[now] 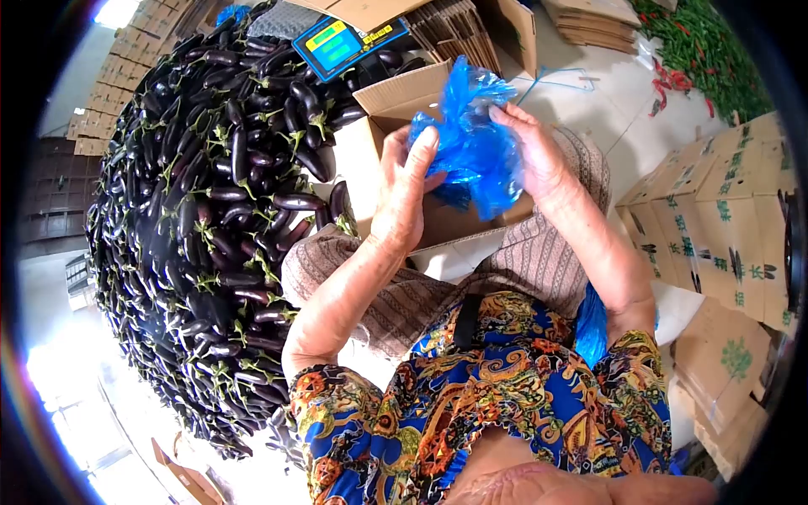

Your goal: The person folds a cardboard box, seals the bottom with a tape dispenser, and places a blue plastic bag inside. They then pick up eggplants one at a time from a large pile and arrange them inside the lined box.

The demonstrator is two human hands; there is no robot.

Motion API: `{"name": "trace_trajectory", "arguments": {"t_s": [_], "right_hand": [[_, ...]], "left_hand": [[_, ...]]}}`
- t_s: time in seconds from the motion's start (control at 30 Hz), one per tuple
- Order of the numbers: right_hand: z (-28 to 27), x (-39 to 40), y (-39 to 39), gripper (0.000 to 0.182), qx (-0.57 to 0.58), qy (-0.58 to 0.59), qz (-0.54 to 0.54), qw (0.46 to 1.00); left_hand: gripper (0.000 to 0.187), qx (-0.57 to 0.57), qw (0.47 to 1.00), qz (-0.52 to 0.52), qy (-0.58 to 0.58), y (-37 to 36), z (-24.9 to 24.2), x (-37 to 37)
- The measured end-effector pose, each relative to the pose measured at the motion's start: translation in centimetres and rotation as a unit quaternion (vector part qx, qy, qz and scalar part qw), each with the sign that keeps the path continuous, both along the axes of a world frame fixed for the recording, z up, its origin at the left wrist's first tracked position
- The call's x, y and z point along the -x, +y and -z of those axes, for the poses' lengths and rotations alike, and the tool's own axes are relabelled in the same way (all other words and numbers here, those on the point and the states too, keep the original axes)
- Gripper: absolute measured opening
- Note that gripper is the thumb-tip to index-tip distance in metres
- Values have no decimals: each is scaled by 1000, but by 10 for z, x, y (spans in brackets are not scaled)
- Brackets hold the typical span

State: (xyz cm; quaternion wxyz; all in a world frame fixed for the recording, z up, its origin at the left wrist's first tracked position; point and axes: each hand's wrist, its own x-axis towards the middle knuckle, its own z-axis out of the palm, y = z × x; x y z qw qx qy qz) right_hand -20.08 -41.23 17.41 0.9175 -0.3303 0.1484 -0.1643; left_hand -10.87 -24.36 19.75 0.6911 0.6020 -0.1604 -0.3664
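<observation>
A crumpled blue plastic bag (475, 139) is held up between my two hands, above an open cardboard box (362, 160) that stands between my knees. My left hand (406, 181) grips the bag's left side, its thumb pointing up. On the opposite side, my right hand (534, 147) pinches the bag's edge between thumb and fingers. Some of the fingertips are hidden behind the plastic. The bag covers much of the box's inside.
A large heap of eggplants (227, 244) fills the left side. A scale display (334, 48) stands behind the box, near folded cardboard (450, 38). Stacked printed cartons (715, 219) are at right, with green and red peppers (703, 55) beyond. More blue plastic (592, 328) hangs beside my waist.
</observation>
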Motion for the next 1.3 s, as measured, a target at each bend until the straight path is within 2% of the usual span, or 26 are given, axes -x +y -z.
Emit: {"name": "trace_trajectory", "arguments": {"t_s": [0.03, 0.13, 0.17, 0.23, 0.27, 0.3, 0.37, 0.43, 0.47, 0.5, 0.53, 0.57, 0.6, 0.63, 0.67, 0.7, 0.73, 0.77, 0.8, 0.9, 0.93, 1.03, 1.07, 1.13, 1.23, 1.3], "right_hand": [[0, -1, 4, 25, 9, 5, 15, 1000], [12, 1, 7, 25, -17, -32, -5, 999], [12, 2, 10, 24, -29, -38, -7, 999], [8, 8, 6, 21, -49, -35, 37, 998], [9, 15, -4, 20, -71, -80, 30, 994], [13, 25, -17, 20, -95, -124, 23, 987], [10, 46, -32, 22, -113, -136, 80, 981], [24, 69, -64, 24, -158, -249, -61, 954], [14, 82, -59, 24, -97, -155, 26, 983], [14, 92, -60, 25, -51, -88, 48, 994], [13, 102, -59, 25, -21, -36, 58, 997], [15, 112, -55, 24, 7, 20, 65, 998], [19, 123, -53, 23, 32, 58, 76, 995], [23, 133, -54, 23, 59, 94, 85, 990], [27, 142, -57, 22, 88, 128, 92, 984], [32, 152, -60, 21, 218, 193, 81, 953], [38, 162, -63, 19, 343, 252, 67, 902], [40, 171, -62, 18, 461, 303, 50, 833], [24, 178, -64, 19, 579, 368, -39, 727], [6, 180, -51, 24, 699, 323, 96, 630], [-15, 178, -42, 29, 694, 406, 71, 591], [-37, 158, -22, 32, 714, 266, 113, 637], [-41, 148, -16, 32, 683, 222, 85, 691], [-55, 123, 7, 36, 673, 169, 3, 720], [-38, 86, 35, 73, 629, 106, -156, 754], [-29, 63, 54, 87, 657, 92, -192, 723]], "left_hand": [[73, 22, 999, -20, -13, -3, 0, -2], [71, -21, 996, -37, -74, -14, -5, 0], [59, 31, 999, -14, -13, -17, 3, -2], [40, 2, 999, 0, 37, -9, 9, -3], [21, -16, 995, 7, -95, -2, 32, -16], [20, -7, 998, -27, -64, 10, 45, -22], [19, 12, 996, -90, 0, 35, 53, -32], [22, 51, 962, -221, 150, 58, 34, -38], [25, 73, 935, -290, 193, 71, 30, -41], [24, 106, 917, -302, 238, 86, 28, -45], [24, 179, 904, -295, 254, 110, 52, -61], [26, 132, 892, -358, 242, 113, 30, -48], [29, 49, 903, -390, 171, 123, 22, -43], [31, 0, 873, -452, 184, 122, -2, -31], [30, 77, 896, -375, 228, 149, 23, -47], [29, 154, 905, -294, 267, 179, 47, -66], [27, 112, 905, -315, 264, 185, 50, -71], [25, 70, 903, -335, 259, 188, 49, -71], [24, 31, 923, -337, 183, 183, 36, -61], [20, -19, 978, -207, -33, 178, 18, -51], [19, -56, 977, -197, -52, 171, 10, -45], [20, -120, 978, -153, -81, 159, 10, -45], [20, -147, 973, -149, -93, 154, 12, -46], [20, -122, 979, -142, -81, 139, 4, -41], [20, -103, 983, -129, -78, 132, -5, -44], [20, -89, 985, -118, -88, 124, -15, -42]]}}
